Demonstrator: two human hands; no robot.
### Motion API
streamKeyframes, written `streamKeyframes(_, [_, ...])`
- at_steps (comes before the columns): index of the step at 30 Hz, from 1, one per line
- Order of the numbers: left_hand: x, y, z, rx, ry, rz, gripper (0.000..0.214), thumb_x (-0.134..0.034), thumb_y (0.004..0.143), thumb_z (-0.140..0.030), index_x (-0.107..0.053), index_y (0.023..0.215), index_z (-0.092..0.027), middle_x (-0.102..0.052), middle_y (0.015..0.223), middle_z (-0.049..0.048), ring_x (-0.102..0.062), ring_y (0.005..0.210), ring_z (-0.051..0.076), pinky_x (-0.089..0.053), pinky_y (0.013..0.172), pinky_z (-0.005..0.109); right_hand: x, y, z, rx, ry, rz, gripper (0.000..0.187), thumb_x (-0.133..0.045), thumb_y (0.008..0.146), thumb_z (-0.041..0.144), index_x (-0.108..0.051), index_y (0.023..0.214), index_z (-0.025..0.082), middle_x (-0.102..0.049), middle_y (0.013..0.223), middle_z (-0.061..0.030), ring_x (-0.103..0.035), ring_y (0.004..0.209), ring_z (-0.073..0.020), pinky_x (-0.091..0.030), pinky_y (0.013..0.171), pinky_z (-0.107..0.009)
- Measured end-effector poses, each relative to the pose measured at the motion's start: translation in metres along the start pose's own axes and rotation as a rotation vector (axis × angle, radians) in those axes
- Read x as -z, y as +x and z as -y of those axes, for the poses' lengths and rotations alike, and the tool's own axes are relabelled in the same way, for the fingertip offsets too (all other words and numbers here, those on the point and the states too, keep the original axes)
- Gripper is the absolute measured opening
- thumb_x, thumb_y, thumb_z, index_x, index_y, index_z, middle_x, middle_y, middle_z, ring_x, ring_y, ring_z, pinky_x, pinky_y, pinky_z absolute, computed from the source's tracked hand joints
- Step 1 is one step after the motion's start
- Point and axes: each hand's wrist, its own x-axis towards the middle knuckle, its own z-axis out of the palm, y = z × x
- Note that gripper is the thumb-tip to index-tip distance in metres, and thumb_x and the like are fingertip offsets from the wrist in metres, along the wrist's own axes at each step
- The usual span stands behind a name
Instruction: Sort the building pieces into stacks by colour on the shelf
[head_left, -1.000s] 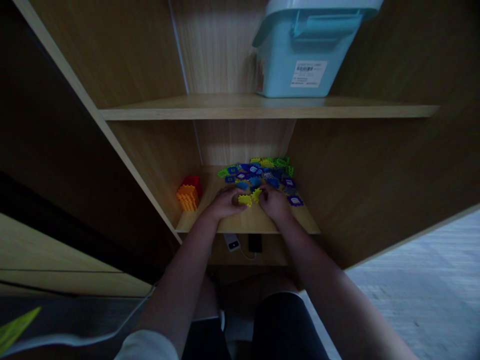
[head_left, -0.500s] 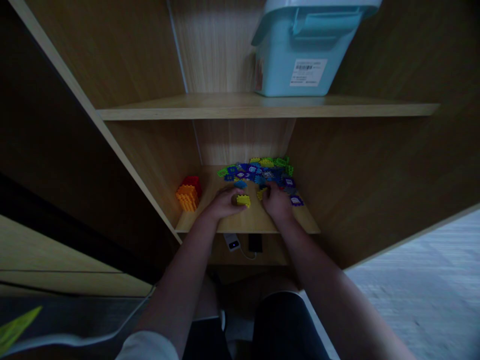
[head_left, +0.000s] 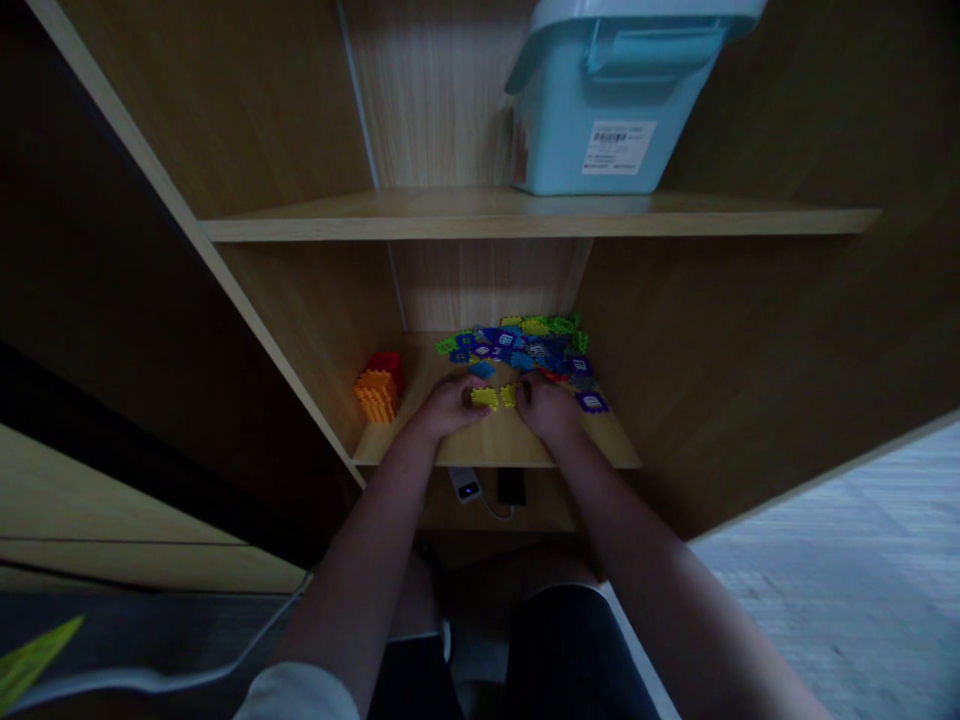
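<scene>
Left hand (head_left: pixel 448 405) pinches a yellow toothed tile (head_left: pixel 484 397); right hand (head_left: pixel 547 408) grips another (head_left: pixel 508 394) beside it. Light, stiff plastic; best held by the edges.

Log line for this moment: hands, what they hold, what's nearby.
left hand: on yellow piece | right hand: on second yellow piece | behind: mixed pile | left: orange stack | surface: lower shelf

My left hand (head_left: pixel 448 408) and right hand (head_left: pixel 550 410): bare, no rings, no watch, no gloves. Forearms bare well back from the fingers. White sleeve cuff (head_left: pixel 296 695) near my left elbow. Dark shorts (head_left: pixel 577 650) over my knees below.
</scene>
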Motion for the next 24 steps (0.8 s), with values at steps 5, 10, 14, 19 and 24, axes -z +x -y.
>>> streamKeyframes(5, [-0.001, 0.0, 0.002, 0.003, -0.013, -0.016, 0.041, -0.088, 0.079, -0.03, -0.074, 0.117, -0.024, -0.079, 0.125, 0.0071, -0.075, 0.116, 0.027, -0.058, 0.107, 0.043, 0.0, 0.0, 0.0, 0.016, -0.054, -0.007, 0.039, -0.048, 0.109, 0.041, -0.073, 0.129, 0.019, -0.084, 0.101, -0.0177, -0.081, 0.092, -0.0321, -0.058, 0.08, -0.038])
streamKeyframes(10, [-0.002, 0.003, 0.007, 0.039, 0.041, -0.103, 0.041, -0.087, 0.077, -0.025, -0.074, 0.115, -0.025, -0.08, 0.122, 0.0066, -0.075, 0.115, 0.028, -0.058, 0.107, 0.046, -0.003, 0.002, -0.005, 0.055, -0.044, 0.01, 0.033, -0.058, 0.103, 0.035, -0.075, 0.128, 0.021, -0.084, 0.102, -0.0146, -0.081, 0.094, -0.0301, -0.058, 0.08, -0.035])
streamKeyframes(14, [-0.001, 0.003, 0.005, 0.107, 0.112, -0.147, 0.038, -0.086, 0.077, -0.026, -0.074, 0.113, -0.024, -0.08, 0.119, 0.0071, -0.075, 0.112, 0.03, -0.059, 0.106, 0.049, -0.005, 0.002, -0.007, 0.056, -0.032, 0.018, 0.033, -0.063, 0.1, 0.039, -0.077, 0.125, 0.021, -0.084, 0.103, -0.0147, -0.081, 0.094, -0.031, -0.058, 0.081, -0.036])
streamKeyframes(19, [0.0, 0.003, 0.004, 0.155, 0.165, -0.181, 0.039, -0.086, 0.076, -0.026, -0.074, 0.113, -0.023, -0.079, 0.121, 0.0092, -0.074, 0.114, 0.032, -0.058, 0.106, 0.051, -0.008, 0.004, -0.01, 0.024, 0.04, -0.034, 0.032, -0.059, 0.103, 0.041, -0.077, 0.118, 0.02, -0.083, 0.1, -0.0151, -0.08, 0.092, -0.0291, -0.058, 0.085, -0.037])
streamKeyframes(24, [0.002, 0.002, 0.003, 0.136, 0.167, -0.17, 0.038, -0.086, 0.077, -0.025, -0.074, 0.113, -0.025, -0.08, 0.119, 0.007, -0.073, 0.115, 0.031, -0.057, 0.108, 0.051, -0.009, 0.008, -0.02, 0.139, 0.251, -0.07, 0.03, -0.066, 0.092, 0.02, -0.073, 0.121, 0.023, -0.079, 0.123, -0.0096, -0.075, 0.111, -0.0257, -0.057, 0.099, -0.037])
